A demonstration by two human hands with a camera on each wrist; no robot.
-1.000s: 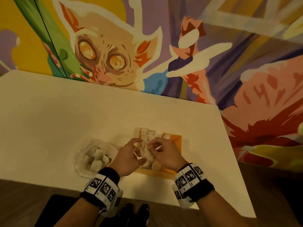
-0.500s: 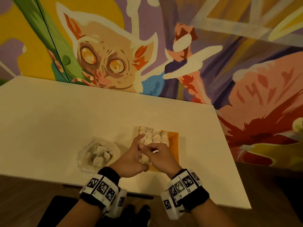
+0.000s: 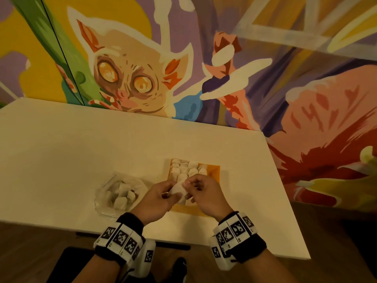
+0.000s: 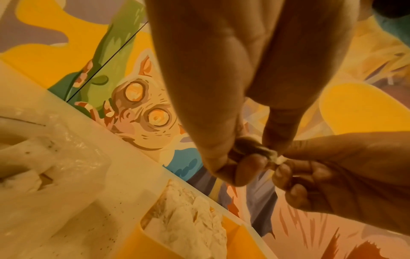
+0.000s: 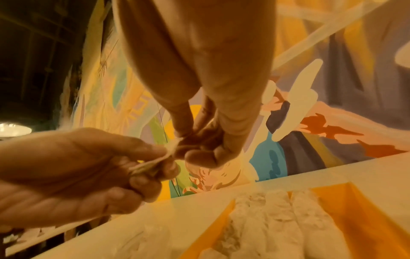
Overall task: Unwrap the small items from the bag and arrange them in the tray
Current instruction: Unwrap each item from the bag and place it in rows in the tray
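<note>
Bag (image 3: 120, 194) left, tray (image 3: 214, 170) ahead (rows filling); table (image 3: 61, 152) beyond open.

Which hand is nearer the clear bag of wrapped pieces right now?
Left. The left hand is just right of the bag, close beside it. The right hand is farther right, over the yellow tray. Both pinch one wrapped piece.

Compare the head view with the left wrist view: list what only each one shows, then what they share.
Only the head view shows the whole white table, both wristbands with black-and-white markers, and the tray's bare orange right strip.

Only the left wrist view shows the fingertips close up, pinching a small crumpled item.

Both show the left hand and right hand holding the item together, the clear bag of pieces, the orange tray of white pieces, and the cat mural.
</note>
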